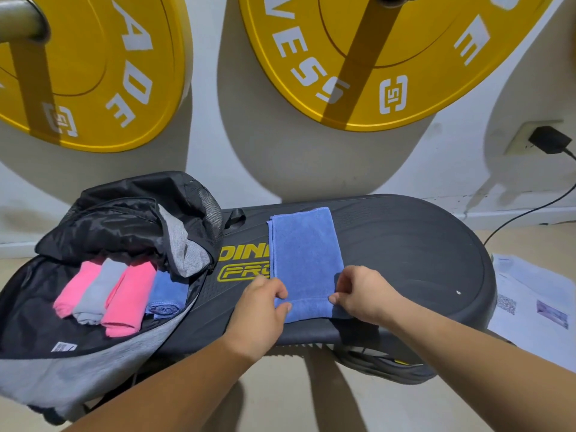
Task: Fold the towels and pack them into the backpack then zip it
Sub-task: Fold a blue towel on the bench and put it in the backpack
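At far left we see a yellow plate (93, 73) hung on the wall; below it the backpack (103, 360) lies open on the left end of a black platform (420, 260), its black flap thrown back; inside, side by side, we count a left pink towel (76, 288), a grey towel (99, 291), a right pink towel (127, 300) and a rolled blue towel (166, 294), each touching the next. To the right of the backpack, yellow lettering shows on the platform, partly covered by a flat blue towel (305, 260); this one lies folded into a long strip, running away from us, well apart from the backpack. The left hand (261, 304) pinches the strip's near left edge, thumb on top; the right hand (364, 294) pinches the near right edge in the same way; both hands grasp the cloth near its near end. Above, on the wall, a second yellow plate (389, 57) hangs; further right a black adapter (548, 140) sits in a wall socket, its cable trailing down to the floor; at far right papers (536, 300) lie on the floor just beside the platform.
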Available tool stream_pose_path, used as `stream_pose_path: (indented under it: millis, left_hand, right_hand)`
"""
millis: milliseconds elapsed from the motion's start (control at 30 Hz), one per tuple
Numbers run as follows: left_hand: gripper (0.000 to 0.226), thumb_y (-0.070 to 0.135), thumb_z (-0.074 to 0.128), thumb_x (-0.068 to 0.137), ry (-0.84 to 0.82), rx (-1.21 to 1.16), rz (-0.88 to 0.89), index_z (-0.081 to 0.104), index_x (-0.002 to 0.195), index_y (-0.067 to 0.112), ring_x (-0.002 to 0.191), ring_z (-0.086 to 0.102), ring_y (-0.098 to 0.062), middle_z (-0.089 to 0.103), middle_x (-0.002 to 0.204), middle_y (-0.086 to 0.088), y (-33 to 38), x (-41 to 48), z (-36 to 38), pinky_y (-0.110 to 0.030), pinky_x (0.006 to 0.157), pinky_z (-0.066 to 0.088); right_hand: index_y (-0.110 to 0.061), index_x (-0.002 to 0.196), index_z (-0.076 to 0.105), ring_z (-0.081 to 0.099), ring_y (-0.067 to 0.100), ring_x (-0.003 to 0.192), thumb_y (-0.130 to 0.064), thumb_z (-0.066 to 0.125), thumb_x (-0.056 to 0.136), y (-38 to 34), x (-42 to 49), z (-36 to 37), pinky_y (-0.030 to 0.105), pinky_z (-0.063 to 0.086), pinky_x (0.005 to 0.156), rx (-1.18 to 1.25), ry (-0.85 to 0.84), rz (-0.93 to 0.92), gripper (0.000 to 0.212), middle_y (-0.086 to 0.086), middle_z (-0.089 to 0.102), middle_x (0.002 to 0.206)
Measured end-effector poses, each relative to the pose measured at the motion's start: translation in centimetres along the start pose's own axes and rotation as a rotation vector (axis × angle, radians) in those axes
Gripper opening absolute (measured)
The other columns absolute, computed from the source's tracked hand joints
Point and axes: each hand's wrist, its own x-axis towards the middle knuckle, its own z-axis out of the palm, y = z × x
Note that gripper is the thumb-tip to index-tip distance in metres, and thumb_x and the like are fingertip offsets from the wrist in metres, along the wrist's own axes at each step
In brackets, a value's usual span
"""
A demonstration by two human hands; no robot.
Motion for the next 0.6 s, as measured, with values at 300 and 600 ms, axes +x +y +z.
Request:
stream_pose_path:
  millis: [300, 600]
  left_hand:
    - [0.005, 0.024, 0.059, 0.089, -0.192, 0.459, 0.354, 0.059, 0.094, 0.024, 0.087, 0.058, -0.021, 0.055, 0.095, 0.004, 0.1, -1.9, 0.3, -0.036, 0.061, 0.055]
    - [0.044, 0.001, 0.047, 0.091, -0.142, 0.278, 0.156, 0.051, 0.127, 0.027, 0.114, 0.045, -0.018, 0.050, 0.123, 0.007, 0.7, -1.2, 0.1, -0.035, 0.093, 0.048]
  right_hand:
    - [-0.023, 0.054, 0.057, 0.045, 0.019, 0.045, -0.019, 0.082, 0.038, -0.9, -0.5, 2.1, 0.026, 0.020, 0.049, -0.789, 0.240, -0.679, 0.030, -0.003, 0.047, 0.057]
    - [-0.022, 0.062, 0.057, 0.048, 0.021, 0.054, -0.027, 0.077, 0.054, 0.3, -0.9, 1.8, 0.028, 0.025, 0.051, -0.789, 0.262, -0.691, 0.022, -0.002, 0.049, 0.066]
